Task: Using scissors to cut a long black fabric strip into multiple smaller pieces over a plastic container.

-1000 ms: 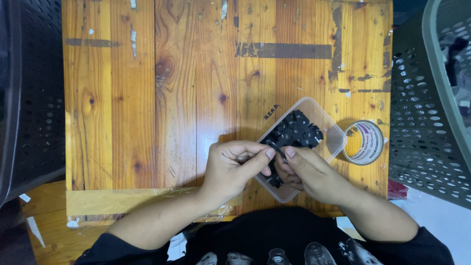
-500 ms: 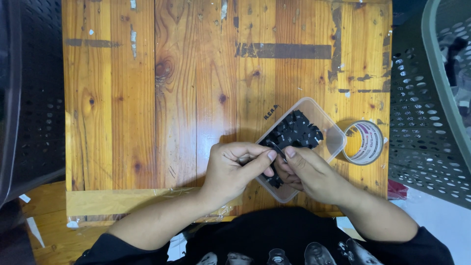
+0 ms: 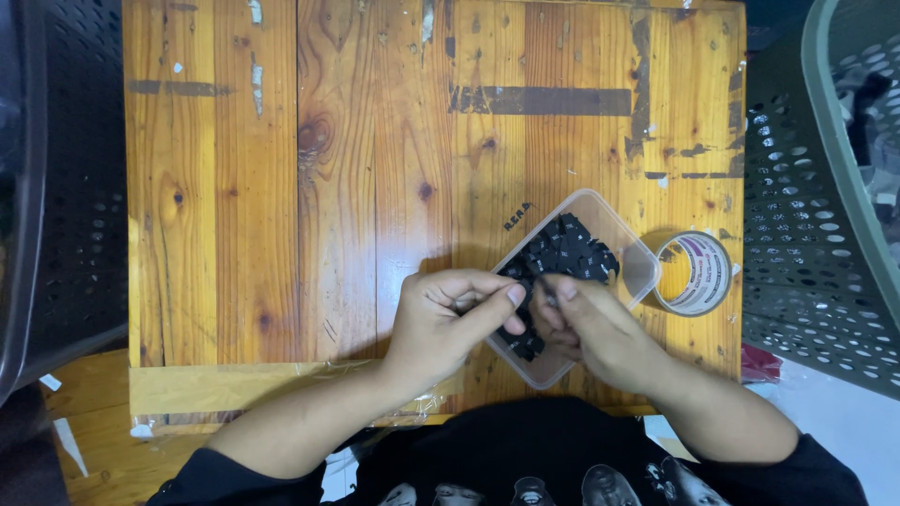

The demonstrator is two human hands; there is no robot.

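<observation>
A clear plastic container lies at an angle on the wooden table, filled with several small black pieces. My left hand and my right hand meet over the container's near end, fingertips together, pinching a small black piece between them. The near half of the container is hidden under my hands.
A roll of clear tape sits just right of the container. A grey perforated basket stands off the table's right edge, a dark perforated bin off the left edge. Tape strips mark the tabletop.
</observation>
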